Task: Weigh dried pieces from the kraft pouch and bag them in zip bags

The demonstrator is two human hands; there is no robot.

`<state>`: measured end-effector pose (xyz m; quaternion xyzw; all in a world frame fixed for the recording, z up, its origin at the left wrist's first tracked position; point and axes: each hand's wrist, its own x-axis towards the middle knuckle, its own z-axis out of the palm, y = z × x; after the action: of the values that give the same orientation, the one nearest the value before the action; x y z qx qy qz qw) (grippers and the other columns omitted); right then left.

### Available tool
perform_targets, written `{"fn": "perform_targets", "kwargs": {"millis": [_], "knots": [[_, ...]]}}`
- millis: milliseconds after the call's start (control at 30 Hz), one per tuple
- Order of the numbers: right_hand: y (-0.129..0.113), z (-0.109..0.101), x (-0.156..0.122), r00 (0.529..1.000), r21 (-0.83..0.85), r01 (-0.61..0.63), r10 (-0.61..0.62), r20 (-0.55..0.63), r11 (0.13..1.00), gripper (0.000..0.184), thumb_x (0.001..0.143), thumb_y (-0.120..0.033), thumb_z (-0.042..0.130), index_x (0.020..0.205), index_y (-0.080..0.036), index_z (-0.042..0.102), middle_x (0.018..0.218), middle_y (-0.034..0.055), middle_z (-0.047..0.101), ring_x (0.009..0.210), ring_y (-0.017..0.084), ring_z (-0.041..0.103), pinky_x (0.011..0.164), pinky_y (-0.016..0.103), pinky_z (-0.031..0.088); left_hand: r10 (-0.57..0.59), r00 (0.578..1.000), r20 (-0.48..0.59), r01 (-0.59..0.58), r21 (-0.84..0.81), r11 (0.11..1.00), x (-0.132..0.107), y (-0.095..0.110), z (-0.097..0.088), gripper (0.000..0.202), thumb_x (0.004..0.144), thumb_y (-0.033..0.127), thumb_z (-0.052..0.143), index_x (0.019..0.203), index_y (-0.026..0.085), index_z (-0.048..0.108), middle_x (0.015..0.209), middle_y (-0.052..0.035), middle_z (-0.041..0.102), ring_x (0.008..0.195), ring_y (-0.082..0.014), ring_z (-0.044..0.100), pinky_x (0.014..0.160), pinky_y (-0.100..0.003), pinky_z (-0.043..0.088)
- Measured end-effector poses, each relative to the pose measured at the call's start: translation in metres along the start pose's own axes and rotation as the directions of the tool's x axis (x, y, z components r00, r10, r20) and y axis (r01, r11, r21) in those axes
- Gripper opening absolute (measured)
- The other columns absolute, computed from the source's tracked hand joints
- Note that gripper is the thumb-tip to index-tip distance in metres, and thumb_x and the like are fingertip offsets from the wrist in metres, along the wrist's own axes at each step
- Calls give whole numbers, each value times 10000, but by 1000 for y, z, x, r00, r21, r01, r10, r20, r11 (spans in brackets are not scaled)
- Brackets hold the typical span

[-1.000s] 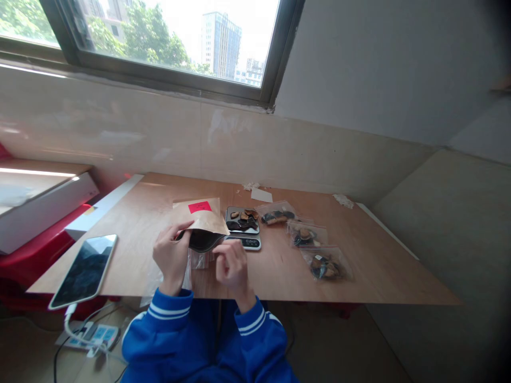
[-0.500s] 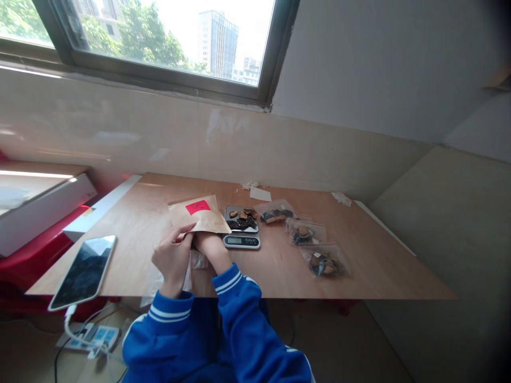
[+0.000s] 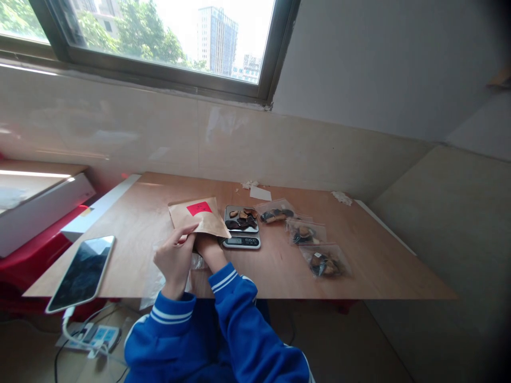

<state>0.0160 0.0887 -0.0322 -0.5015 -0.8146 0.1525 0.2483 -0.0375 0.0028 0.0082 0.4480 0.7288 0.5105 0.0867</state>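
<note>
Pinches the near edge of a kraft paper bag point(image 3: 191, 211) between thumb and bent fingers of the left grip point(image 3: 171, 260), closed on the paper
Holds that bag just beyond both grips, above the surface point(image 3: 383, 266), with the mouth turned towards the body and a red label point(image 3: 199, 208) facing up, with dark marks too small to read
Reaches with the right grip point(image 3: 209, 251) into the mouth, just right of the left grip, with only the wrist side showing; cannot tell whether open or closed on something in there
Has a digital scale point(image 3: 241, 242) just beyond and right of the right grip, carrying dried brown and black pieces point(image 3: 242, 218)
Has three filled clear bags point(image 3: 306, 234) farther right of the right grip, lying in a slanting row
Has thin clear plastic point(image 3: 154, 281) just beside and below the left grip, hanging past the near edge
Has a phone point(image 3: 82, 274) well left of the left grip, jutting over that edge and joined to a white cable point(image 3: 68, 320)
Has a white card point(image 3: 260, 193) well beyond the right grip, near crumpled white scraps point(image 3: 250, 184)
Wears blue sleeves point(image 3: 173, 319) with white stripes, behind both grips
</note>
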Motion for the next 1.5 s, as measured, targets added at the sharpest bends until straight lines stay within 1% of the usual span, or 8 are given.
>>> {"fn": "perform_targets", "kwargs": {"millis": [200,433,633,767,933,1267,1367,1500], "knots": [[-6,-10,-9,995,27,17,-20,95,999,338,913,-58,465,1235,-52,570,1282,165,608,1251,254,515,1141,378,305,1,1000,1,-1,13,1000,1,-1,0,195,754,307,675,923,356,759,760,53,734,732,-169,676,662,-254,422],[-7,-34,-45,993,323,84,-52,-105,943,465,897,-77,481,1358,-142,485,1356,119,559,1266,217,518,1110,330,384,3,1000,-7,-3,29,1000,1,-2,2,187,757,359,681,928,358,757,766,45,736,741,-181,679,652,-262,415],[-8,-37,-75,968,249,97,-33,-250,964,315,905,-91,483,1186,-158,608,1101,116,679,1049,236,635,895,364,536,-3,1000,13,2,31,1000,7,3,2,197,758,332,670,934,365,754,789,47,741,753,-178,682,661,-261,416],[-3,-42,-100,815,209,346,-183,-550,915,178,937,-168,514,1062,-229,624,991,43,698,957,171,645,877,320,532,17,1000,23,-19,62,998,19,9,1,190,756,323,668,917,372,754,799,48,742,763,-180,681,653,-262,406],[28,-57,-94,544,283,199,135,-828,938,203,905,-192,581,1107,-213,576,1012,54,680,938,155,646,850,299,525,42,999,-3,-41,100,994,36,15,-5,194,754,349,673,929,379,750,738,48,723,751,-181,672,646,-261,396],[115,-66,-13,935,161,8,50,-350,987,154,876,-150,502,835,-190,645,892,68,690,900,209,615,849,336,470,46,999,20,-48,85,995,41,15,-9,183,761,325,656,911,377,748,793,61,733,745,-160,667,672,-254,407],[109,-69,-22,909,116,-9,57,-414,993,151,901,-208,498,905,-178,646,969,95,680,986,225,594,899,365,450,34,999,5,-34,66,997,43,14,-9,179,754,333,663,904,375,751,791,58,735,733,-164,667,670,-259,413],[66,-73,-54,715,191,59,92,-693,980,260,970,-248,365,948,-183,615,949,93,646,959,212,586,904,384,460,40,999,-18,-40,35,999,43,11,-7,184,730,340,687,897,369,757,740,52,727,690,-169,659,649,-263,424]]}}
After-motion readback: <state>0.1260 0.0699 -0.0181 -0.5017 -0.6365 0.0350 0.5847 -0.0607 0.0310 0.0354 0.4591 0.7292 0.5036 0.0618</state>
